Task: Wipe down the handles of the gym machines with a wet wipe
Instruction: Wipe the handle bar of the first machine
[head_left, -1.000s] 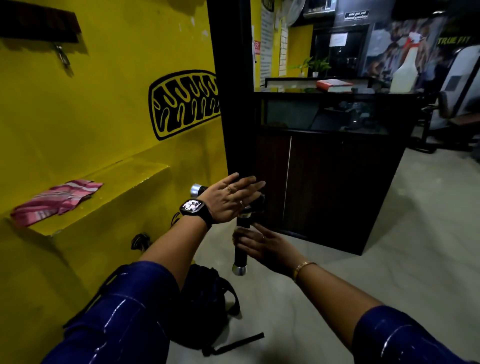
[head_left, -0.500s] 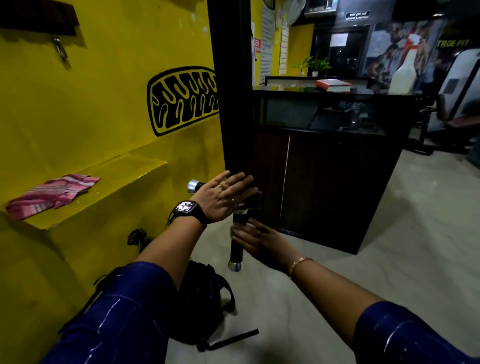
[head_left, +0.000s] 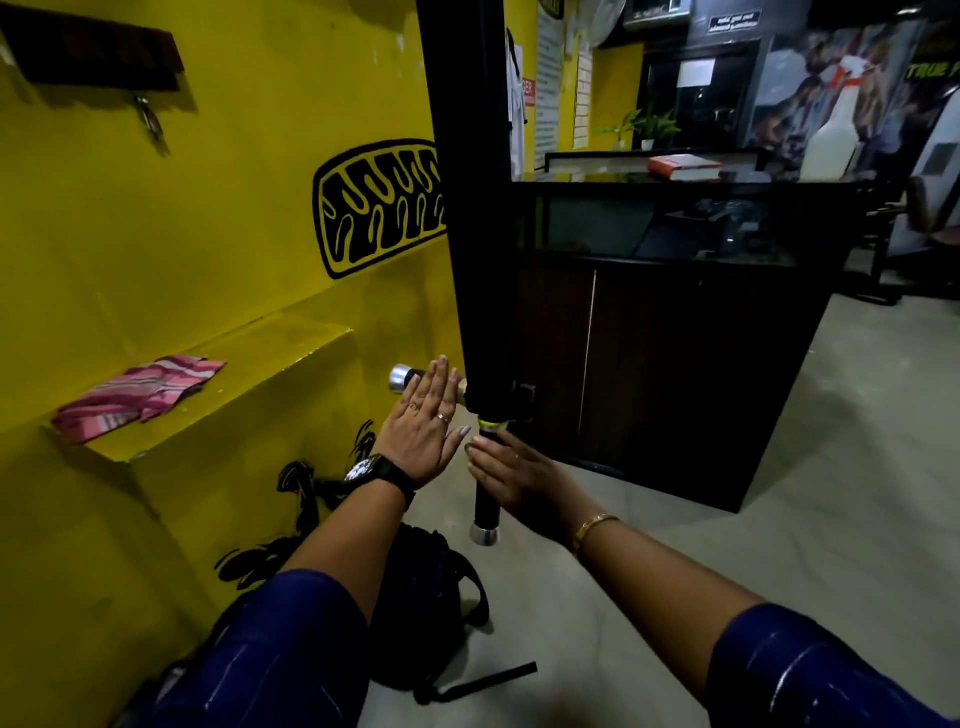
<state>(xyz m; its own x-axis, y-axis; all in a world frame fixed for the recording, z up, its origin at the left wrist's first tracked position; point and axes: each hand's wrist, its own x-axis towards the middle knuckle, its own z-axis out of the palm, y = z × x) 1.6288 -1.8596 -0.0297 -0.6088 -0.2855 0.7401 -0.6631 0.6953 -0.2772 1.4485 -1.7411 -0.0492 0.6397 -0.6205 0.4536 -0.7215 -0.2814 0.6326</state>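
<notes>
A black machine handle with chrome end caps sticks out from the foot of a black upright post (head_left: 470, 208). One grip (head_left: 400, 378) points left, the other grip (head_left: 486, 512) hangs downward. My left hand (head_left: 426, 426) is flat with straight fingers in front of the left grip. My right hand (head_left: 514, 475) lies with straight fingers against the hanging grip. No wipe shows in either hand.
A pink striped cloth (head_left: 137, 395) lies on the yellow ledge (head_left: 260, 384) at the left. A black backpack (head_left: 431, 597) sits on the floor below my arms. A dark counter (head_left: 670, 332) carries a red book (head_left: 683, 166) and a spray bottle (head_left: 836, 130).
My left hand has slid off the top of the handle joint to the left grip. My right hand has shifted up along the hanging grip. The view moved closer.
</notes>
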